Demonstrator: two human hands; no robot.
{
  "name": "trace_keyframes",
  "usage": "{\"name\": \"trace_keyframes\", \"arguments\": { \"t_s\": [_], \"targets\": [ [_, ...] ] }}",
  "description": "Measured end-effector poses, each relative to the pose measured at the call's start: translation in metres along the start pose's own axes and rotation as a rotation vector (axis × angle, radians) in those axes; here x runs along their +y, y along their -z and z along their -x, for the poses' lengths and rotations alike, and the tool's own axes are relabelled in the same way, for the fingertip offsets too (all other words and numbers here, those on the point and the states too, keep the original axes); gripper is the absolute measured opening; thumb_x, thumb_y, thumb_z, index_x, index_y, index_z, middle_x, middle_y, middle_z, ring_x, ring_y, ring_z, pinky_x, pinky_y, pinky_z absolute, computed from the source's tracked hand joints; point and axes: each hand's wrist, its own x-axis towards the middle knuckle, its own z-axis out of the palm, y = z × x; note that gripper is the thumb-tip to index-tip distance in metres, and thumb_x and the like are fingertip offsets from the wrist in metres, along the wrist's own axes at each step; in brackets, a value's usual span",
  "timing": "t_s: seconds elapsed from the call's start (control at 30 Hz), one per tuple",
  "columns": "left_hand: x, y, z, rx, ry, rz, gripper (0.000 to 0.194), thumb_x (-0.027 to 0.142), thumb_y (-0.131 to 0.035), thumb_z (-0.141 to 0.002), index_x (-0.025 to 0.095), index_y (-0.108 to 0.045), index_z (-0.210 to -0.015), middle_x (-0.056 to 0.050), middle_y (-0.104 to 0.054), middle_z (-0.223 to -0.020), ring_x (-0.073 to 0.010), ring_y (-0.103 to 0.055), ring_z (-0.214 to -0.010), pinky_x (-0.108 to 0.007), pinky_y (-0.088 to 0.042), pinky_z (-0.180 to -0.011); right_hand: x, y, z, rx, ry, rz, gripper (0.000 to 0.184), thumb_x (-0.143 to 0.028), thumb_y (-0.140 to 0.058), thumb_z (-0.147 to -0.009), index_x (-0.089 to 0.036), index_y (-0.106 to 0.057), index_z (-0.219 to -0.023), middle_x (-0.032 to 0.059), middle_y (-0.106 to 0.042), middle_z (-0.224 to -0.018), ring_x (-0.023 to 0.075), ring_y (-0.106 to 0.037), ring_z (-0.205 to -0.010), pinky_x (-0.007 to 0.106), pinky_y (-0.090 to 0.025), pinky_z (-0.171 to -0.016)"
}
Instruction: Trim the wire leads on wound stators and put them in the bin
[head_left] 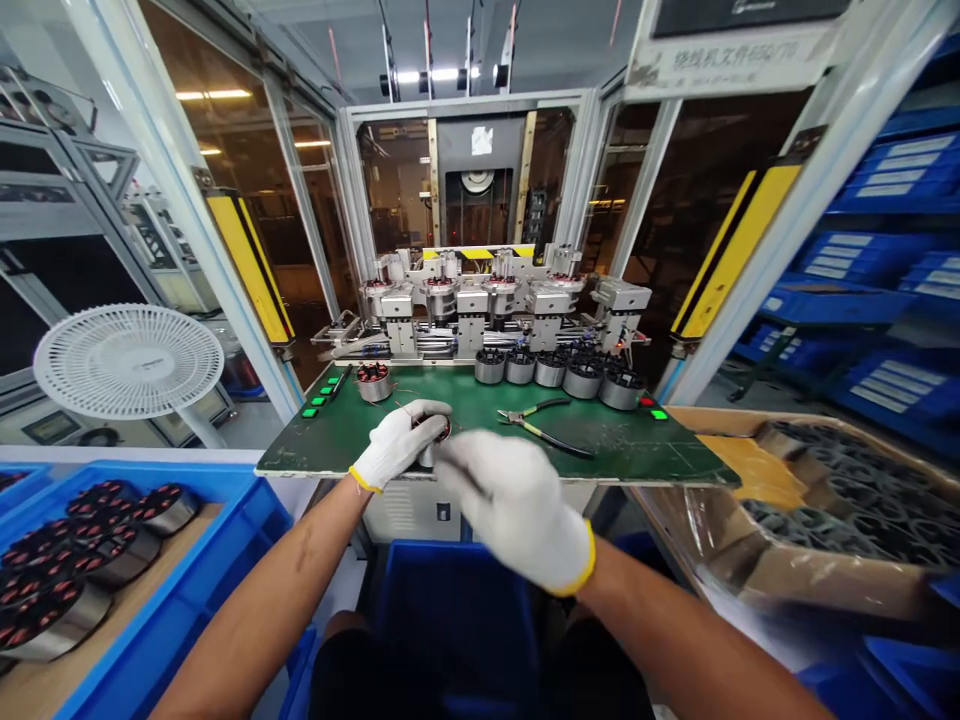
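Note:
Both my hands wear white knit gloves with yellow cuffs. My left hand (401, 440) is closed around a wound motor stator (427, 457) at the front edge of the green work surface (315, 445). Fingers cover much of that stator. Right beside it is my right hand (510, 500), its fingers curled toward the stator but smeared by motion; what they hold, if anything, I cannot make out. Another stator with red windings (373, 382) stands farther back on the left, loose wire ends trailing from it. Cutting pliers (544, 432) lie with handles spread to the right of my hands.
Several dark-topped stator cores (550, 370) line the back right. Behind them is a winding machine (472, 310) between yellow light guards (251, 265). A blue bin of wound stators (247, 490) is at left, below a white fan (127, 360). A carton (825, 575) of dark parts sits right.

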Motion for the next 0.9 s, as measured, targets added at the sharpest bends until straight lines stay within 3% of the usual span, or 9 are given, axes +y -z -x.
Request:
{"name": "trace_keyframes", "arguments": {
  "t_s": [0.1, 0.17, 0.23, 0.43, 0.6, 0.7, 0.77, 0.9],
  "targets": [
    [-0.004, 0.001, 0.002, -0.013, 0.021, 0.149, 0.041, 0.037, -0.038, -0.088, 0.019, -0.057, -0.12, -0.004, -0.068, -0.104, -0.018, -0.063, -0.092, -0.031, -0.049, -0.085, 0.003, -0.032, 0.026, -0.226, -0.158, 0.192, 0.041, -0.031, -0.032, -0.096, -0.021, -0.05, -0.132, 0.0107, -0.056, -0.13, 0.0192, -0.066, -0.087, 0.028, -0.049, -0.074],
    [-0.007, 0.005, 0.003, -0.092, 0.03, 0.233, 0.046, 0.035, -0.053, -0.079, 0.021, -0.054, -0.123, -0.002, -0.068, -0.103, -0.018, -0.063, -0.089, -0.031, -0.05, -0.083, 0.007, -0.048, 0.027, -0.261, -0.282, 0.302, 0.045, -0.026, -0.028, -0.096, -0.02, -0.042, -0.139, 0.0128, -0.044, -0.141, 0.0195, -0.066, -0.084, 0.03, -0.05, -0.071],
    [-0.008, 0.01, 0.004, -0.16, 0.027, 0.263, 0.06, 0.033, -0.065, -0.069, 0.023, -0.051, -0.126, -0.001, -0.067, -0.105, -0.0188, -0.063, -0.09, -0.031, -0.05, -0.083, 0.011, -0.056, 0.02, -0.239, -0.313, 0.338, 0.045, -0.026, -0.024, -0.097, -0.021, -0.041, -0.139, 0.0118, -0.042, -0.143, 0.0196, -0.066, -0.085, 0.029, -0.049, -0.071],
    [-0.005, 0.013, 0.005, -0.156, 0.016, 0.269, 0.062, 0.033, -0.067, -0.065, 0.02, -0.053, -0.124, -0.004, -0.063, -0.111, -0.0197, -0.062, -0.093, -0.032, -0.05, -0.085, 0.016, -0.057, 0.004, -0.163, -0.343, 0.334, 0.042, -0.03, -0.021, -0.098, -0.026, -0.045, -0.133, 0.011, -0.051, -0.132, 0.0189, -0.065, -0.086, 0.027, -0.047, -0.07],
    [-0.007, 0.011, 0.005, -0.207, 0.069, 0.361, 0.059, 0.032, -0.062, -0.07, 0.02, -0.049, -0.126, -0.002, -0.066, -0.097, -0.0154, -0.063, -0.07, -0.032, -0.053, -0.072, 0.033, -0.051, 0.004, -0.261, -0.235, 0.413, 0.036, -0.022, -0.026, -0.094, -0.023, -0.052, -0.12, 0.0108, -0.063, -0.09, 0.024, -0.064, -0.075, 0.031, -0.044, -0.061],
    [-0.006, 0.013, 0.003, -0.181, 0.033, 0.308, 0.056, 0.033, -0.065, -0.069, 0.02, -0.053, -0.122, -0.002, -0.066, -0.099, -0.0171, -0.065, -0.08, -0.032, -0.052, -0.08, 0.042, -0.044, 0.007, -0.276, -0.188, 0.423, 0.029, -0.018, -0.035, -0.089, -0.022, -0.055, -0.11, 0.0088, -0.063, -0.082, 0.0258, -0.064, -0.074, 0.032, -0.043, -0.062],
    [-0.003, 0.013, 0.002, -0.157, 0.009, 0.267, 0.054, 0.034, -0.066, -0.068, 0.02, -0.056, -0.12, -0.003, -0.065, -0.106, -0.0187, -0.064, -0.088, -0.032, -0.05, -0.085, 0.039, -0.046, 0.009, -0.31, -0.183, 0.397, 0.024, -0.017, -0.038, -0.087, -0.02, -0.057, -0.102, 0.0083, -0.064, -0.08, 0.0261, -0.064, -0.073, 0.033, -0.044, -0.062],
    [0.001, 0.008, 0.001, -0.19, 0.044, 0.308, 0.054, 0.036, -0.064, -0.071, 0.019, -0.054, -0.121, -0.004, -0.066, -0.104, -0.0152, -0.065, -0.072, -0.031, -0.053, -0.075, 0.016, -0.064, 0.012, -0.325, -0.207, 0.31, 0.019, -0.021, -0.04, -0.088, -0.019, -0.057, -0.096, 0.0084, -0.066, -0.081, 0.0263, -0.064, -0.074, 0.034, -0.045, -0.064]
  ]
}}
